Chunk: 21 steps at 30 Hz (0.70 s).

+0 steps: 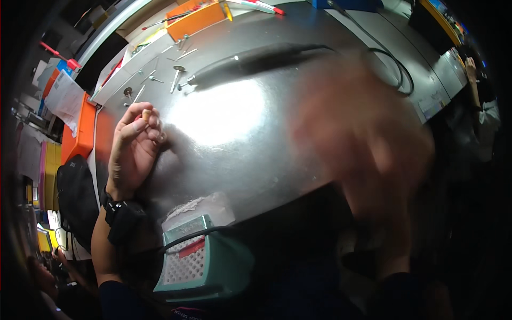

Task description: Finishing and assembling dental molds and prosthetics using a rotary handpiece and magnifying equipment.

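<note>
My left hand [136,144] is raised over the left side of the metal work surface [277,170], palm turned up. Its thumb and fingertips pinch a small tooth-like piece [146,114], pale at the top and amber below. A spot of red shows beside it between the fingers. My right hand [362,122] is a large motion blur at the right, and neither its fingers nor anything in them can be made out. Beyond both hands lies a dark rotary handpiece [240,65], its tip pointing left and its cord running off to the right.
Several loose burs and polishing discs [178,74] lie left of the handpiece. An orange box of tools [196,21] stands at the back. A teal box with a perforated grille [226,266] sits at the near edge. An orange bin [82,130] is far left; another person's arm [472,74] shows far right.
</note>
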Tool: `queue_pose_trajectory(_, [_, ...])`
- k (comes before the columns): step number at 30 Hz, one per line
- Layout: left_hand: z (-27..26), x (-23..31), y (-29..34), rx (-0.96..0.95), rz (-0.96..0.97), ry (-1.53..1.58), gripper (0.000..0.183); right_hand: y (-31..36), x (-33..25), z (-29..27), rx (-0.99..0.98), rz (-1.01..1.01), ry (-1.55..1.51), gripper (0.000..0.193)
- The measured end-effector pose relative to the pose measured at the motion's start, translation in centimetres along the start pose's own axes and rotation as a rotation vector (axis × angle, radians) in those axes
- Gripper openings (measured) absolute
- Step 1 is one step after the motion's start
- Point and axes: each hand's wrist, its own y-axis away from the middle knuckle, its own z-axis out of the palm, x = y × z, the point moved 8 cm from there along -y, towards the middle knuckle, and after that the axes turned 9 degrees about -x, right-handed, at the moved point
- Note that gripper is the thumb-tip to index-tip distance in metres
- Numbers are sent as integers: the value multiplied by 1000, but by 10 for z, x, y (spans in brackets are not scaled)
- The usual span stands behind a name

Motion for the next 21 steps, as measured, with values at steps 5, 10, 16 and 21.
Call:
queue_pose_trajectory(5, [19,-8,-14,-71,2,3,25,114,-44,29,-604,557,-411,34])
queue_pose_trajectory(10, [27,-2,-19,-107,40,12,23,152,-39,68,-601,858,299,56])
queue_pose_trajectory(16, [25,-6,-16,-85,-22,-52,24,151,-32,81,-476,826,429,57])
queue_pose_trajectory(21, [34,-6,-8,-19,-62,-13,19,142,-46,82,-471,732,405,58])
